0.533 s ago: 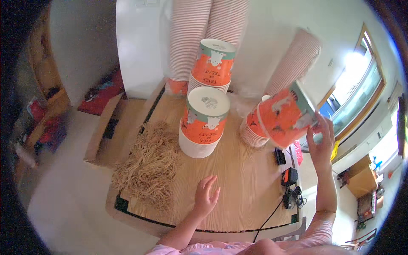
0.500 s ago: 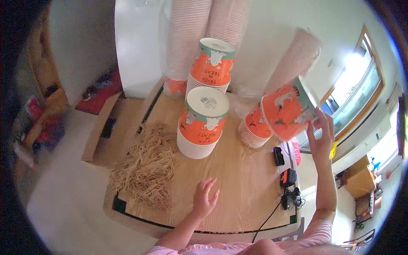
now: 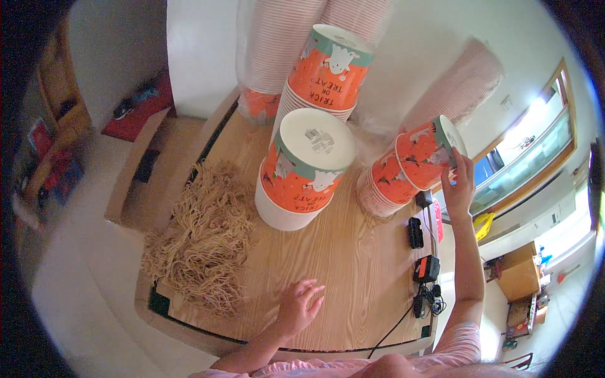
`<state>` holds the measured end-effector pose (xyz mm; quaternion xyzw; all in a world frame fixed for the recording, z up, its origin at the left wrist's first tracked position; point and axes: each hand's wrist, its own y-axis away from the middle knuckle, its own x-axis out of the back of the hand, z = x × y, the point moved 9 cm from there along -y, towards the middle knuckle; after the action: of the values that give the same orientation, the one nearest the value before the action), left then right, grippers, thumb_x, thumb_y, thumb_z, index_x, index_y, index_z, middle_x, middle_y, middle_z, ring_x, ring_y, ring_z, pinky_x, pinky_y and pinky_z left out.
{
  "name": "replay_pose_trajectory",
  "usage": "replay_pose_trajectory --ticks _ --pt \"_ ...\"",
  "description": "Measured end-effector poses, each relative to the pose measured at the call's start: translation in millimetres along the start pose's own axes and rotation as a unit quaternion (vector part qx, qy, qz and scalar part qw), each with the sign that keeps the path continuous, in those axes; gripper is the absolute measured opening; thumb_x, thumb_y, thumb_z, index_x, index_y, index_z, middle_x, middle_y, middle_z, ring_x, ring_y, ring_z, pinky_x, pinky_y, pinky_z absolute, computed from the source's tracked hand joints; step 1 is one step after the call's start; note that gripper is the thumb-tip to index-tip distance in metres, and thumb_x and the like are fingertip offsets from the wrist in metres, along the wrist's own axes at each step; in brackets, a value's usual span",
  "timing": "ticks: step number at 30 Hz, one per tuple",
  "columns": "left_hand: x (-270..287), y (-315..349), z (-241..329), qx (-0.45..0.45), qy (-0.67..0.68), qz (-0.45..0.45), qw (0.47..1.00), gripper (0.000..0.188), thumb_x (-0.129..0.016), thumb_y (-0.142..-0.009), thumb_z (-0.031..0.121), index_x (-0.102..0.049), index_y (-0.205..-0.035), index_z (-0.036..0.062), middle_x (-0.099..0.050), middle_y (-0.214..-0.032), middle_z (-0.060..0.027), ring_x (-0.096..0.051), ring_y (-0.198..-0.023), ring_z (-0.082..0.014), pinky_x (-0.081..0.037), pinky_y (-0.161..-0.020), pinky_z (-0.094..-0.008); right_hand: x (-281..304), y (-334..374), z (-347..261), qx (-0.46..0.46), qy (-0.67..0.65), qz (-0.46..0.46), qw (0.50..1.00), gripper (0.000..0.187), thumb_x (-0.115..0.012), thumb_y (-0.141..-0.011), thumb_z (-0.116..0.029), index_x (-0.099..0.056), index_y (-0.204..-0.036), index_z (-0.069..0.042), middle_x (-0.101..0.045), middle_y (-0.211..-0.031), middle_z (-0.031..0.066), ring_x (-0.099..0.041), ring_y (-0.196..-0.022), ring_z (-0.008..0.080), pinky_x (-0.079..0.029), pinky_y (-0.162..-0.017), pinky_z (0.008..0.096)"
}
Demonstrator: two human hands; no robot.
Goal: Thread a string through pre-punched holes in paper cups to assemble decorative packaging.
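Note:
At the right, an upside-down orange paper bucket (image 3: pixel 423 154) with a green band sits on top of a stack of nested buckets (image 3: pixel 386 184). My right hand (image 3: pixel 460 179) grips its green-banded side near the white base, thumb and fingers around the edge. Over the front of the wooden table (image 3: pixel 340 264), my left hand (image 3: pixel 301 309) is open, fingers apart and holding nothing. Beyond it stand two more inverted stacks: a nearer bucket (image 3: pixel 305 170) above white ones, and a taller orange bucket (image 3: pixel 332 68) behind it.
A heap of tan cords (image 3: pixel 201 246) covers the table's left side. Tall plastic-wrapped stacks of buckets (image 3: pixel 271 44) line the back. Along the right edge lie a black adapter (image 3: pixel 426 269), a small black device (image 3: pixel 414 232) and coiled cable (image 3: pixel 430 301). An open cardboard box (image 3: pixel 148 176) adjoins the left edge.
My right hand has brought the orange bucket down and left onto the right-hand stack. The left hand has barely moved and stays open. The whole view has shifted slightly.

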<state>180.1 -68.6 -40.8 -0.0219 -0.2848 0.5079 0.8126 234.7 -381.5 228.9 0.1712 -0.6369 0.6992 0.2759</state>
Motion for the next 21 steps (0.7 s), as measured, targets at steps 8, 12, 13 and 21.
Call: replay_pose_trajectory --ticks 8,12,13,21 --pt "-4 4 -4 0.021 0.026 -0.015 0.999 0.024 -0.067 -0.077 0.011 -0.062 -0.101 0.0091 -0.057 -0.105 -0.0098 -0.055 -0.098 -0.0277 -0.044 -0.086 -0.0376 -26 13 -4 -0.004 0.005 -0.029 1.000 0.049 -0.062 -0.077 -0.003 -0.052 -0.124 -0.011 -0.053 -0.103 0.0093 -0.055 -0.074 0.0183 -0.049 -0.059 0.0293" --pt "-5 2 -4 0.020 0.033 -0.016 0.999 0.024 -0.066 -0.077 0.011 -0.062 -0.100 0.0094 -0.057 -0.104 -0.0090 -0.055 -0.098 -0.0275 -0.044 -0.086 -0.0379 -43 24 3 -0.043 -0.004 -0.058 0.997 0.048 -0.061 -0.079 -0.011 -0.051 -0.125 -0.019 -0.054 -0.106 0.0081 -0.060 -0.089 0.0282 -0.051 -0.069 0.0392" --pt "-3 2 -2 0.021 0.034 -0.016 0.999 0.024 -0.066 -0.077 0.011 -0.062 -0.100 0.0094 -0.057 -0.104 -0.0090 -0.055 -0.098 -0.0275 -0.044 -0.086 -0.0379 -44 25 3 -0.041 0.006 -0.063 0.997 0.049 -0.060 -0.078 -0.011 -0.050 -0.125 -0.020 -0.054 -0.107 0.0079 -0.059 -0.090 0.0281 -0.051 -0.070 0.0393" --pt "-3 -2 -1 0.019 0.017 -0.033 0.999 0.024 -0.067 -0.077 0.011 -0.061 -0.100 0.0094 -0.057 -0.104 -0.0082 -0.055 -0.097 -0.0277 -0.045 -0.085 -0.0380 -53 31 -17 0.012 0.027 -0.066 0.997 0.044 -0.060 -0.079 -0.006 -0.053 -0.122 -0.013 -0.054 -0.102 0.0091 -0.058 -0.079 0.0213 -0.050 -0.064 0.0321"
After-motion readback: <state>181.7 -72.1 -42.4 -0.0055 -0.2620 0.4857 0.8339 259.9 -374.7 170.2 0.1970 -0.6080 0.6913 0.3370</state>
